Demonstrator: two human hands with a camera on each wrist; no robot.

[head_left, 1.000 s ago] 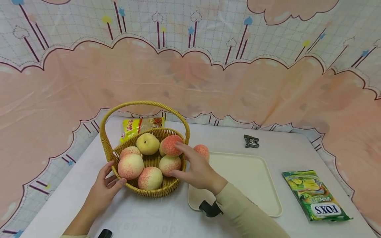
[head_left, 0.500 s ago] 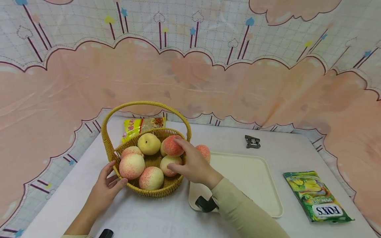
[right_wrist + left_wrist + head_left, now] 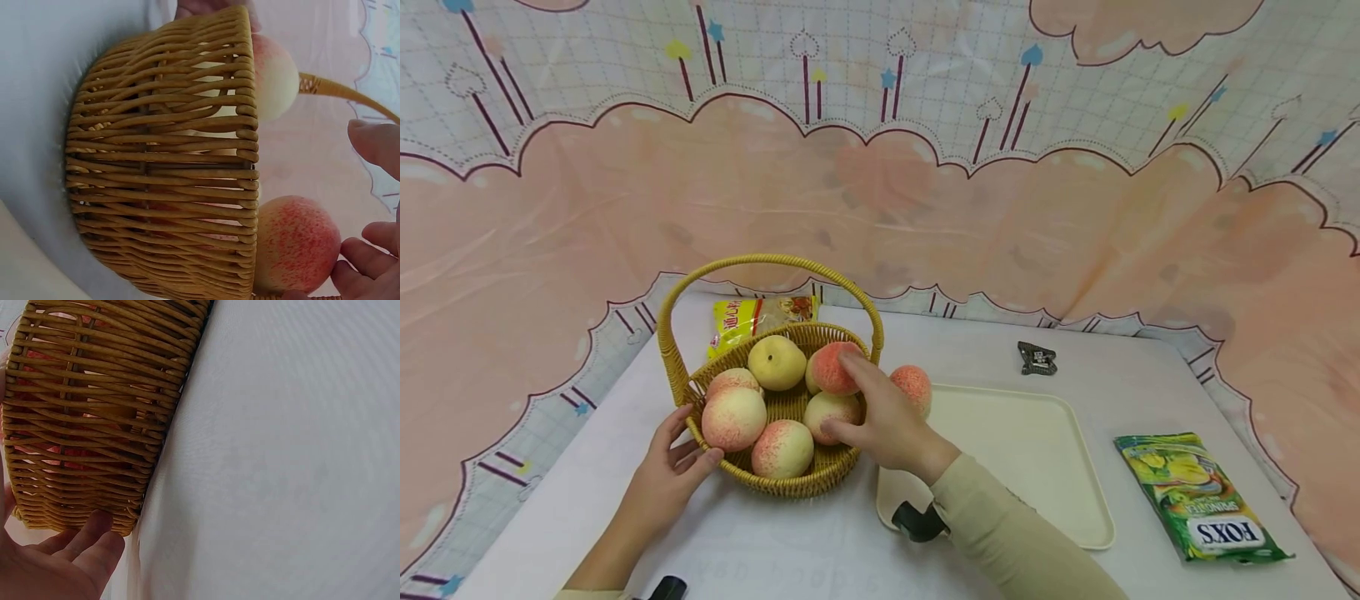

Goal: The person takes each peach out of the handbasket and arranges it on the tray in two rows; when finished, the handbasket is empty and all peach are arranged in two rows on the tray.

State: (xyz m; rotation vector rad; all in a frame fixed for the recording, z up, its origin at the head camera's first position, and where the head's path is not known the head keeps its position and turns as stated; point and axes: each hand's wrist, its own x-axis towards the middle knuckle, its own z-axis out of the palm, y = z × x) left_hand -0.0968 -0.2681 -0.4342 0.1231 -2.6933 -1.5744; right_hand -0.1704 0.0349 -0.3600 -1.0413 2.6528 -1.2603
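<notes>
A wicker basket (image 3: pixel 790 483) with a tall arched handle stands on the table. Several peaches, pale with red speckles, lie in it beside a plain yellow round fruit (image 3: pixel 777 363). My left hand (image 3: pixel 662 471) grips the basket's left side, thumb at the front rim and fingers against the outside weave. Over the right rim reaches my right hand (image 3: pixel 887 421); its fingers touch a red peach (image 3: pixel 835 367), while the thumb is spread apart near a paler peach (image 3: pixel 831 414). In the right wrist view, fingertips meet the red-speckled peach (image 3: pixel 300 244) and the thumb stands off it.
Right of the basket lies a cream tray (image 3: pixel 1037 467), with another red peach (image 3: pixel 913 388) at its back left corner. A yellow snack bag (image 3: pixel 760 319) sits behind the basket. Farther right are a small black packet (image 3: pixel 1037 358) and a green FOX'S bag (image 3: pixel 1202 496).
My right hand has shifted slightly left, its fingers farther over the red peach. The left hand keeps its grip on the basket. The head view has swung slightly.
</notes>
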